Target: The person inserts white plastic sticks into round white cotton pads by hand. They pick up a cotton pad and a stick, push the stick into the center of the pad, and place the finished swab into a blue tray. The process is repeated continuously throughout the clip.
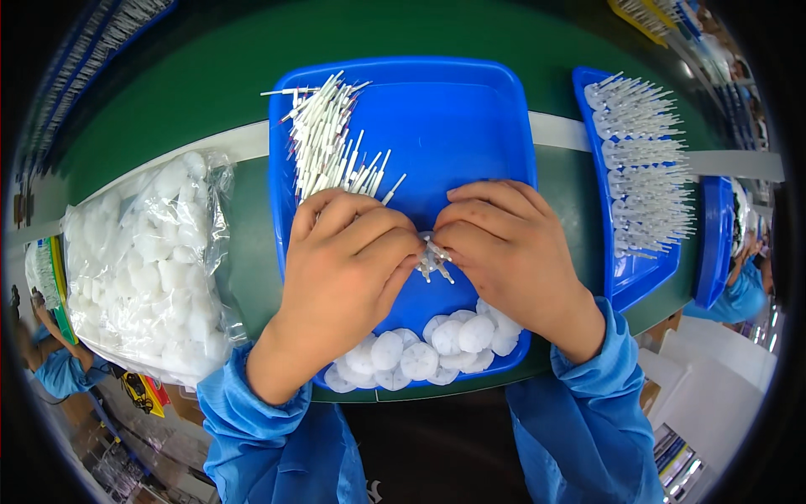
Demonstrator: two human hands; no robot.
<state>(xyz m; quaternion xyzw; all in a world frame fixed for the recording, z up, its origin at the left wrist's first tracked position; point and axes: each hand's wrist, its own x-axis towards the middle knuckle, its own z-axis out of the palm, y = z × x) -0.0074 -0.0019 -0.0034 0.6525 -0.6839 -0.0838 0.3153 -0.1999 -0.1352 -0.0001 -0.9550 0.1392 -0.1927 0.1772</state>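
Over the middle of a wide blue tray (445, 118), my left hand (344, 269) and my right hand (516, 260) meet with fingertips pinched together. Between them they hold a small translucent plastic piece with short prongs (434, 262), partly covered by the fingers. Thin white sticks (323, 139), some with dark or reddish ends, lie heaped along the tray's left side, just beyond my left hand. Below my hands, several round whitish translucent discs (420, 359) are piled along the tray's near edge.
At left lies a clear bag (155, 260) full of white rounded pieces. A narrower blue tray (642, 284) at right holds rows of discs with sticks attached. Another blue tray (714, 244) stands farther right. Other people's blue sleeves (60, 374) show at both sides.
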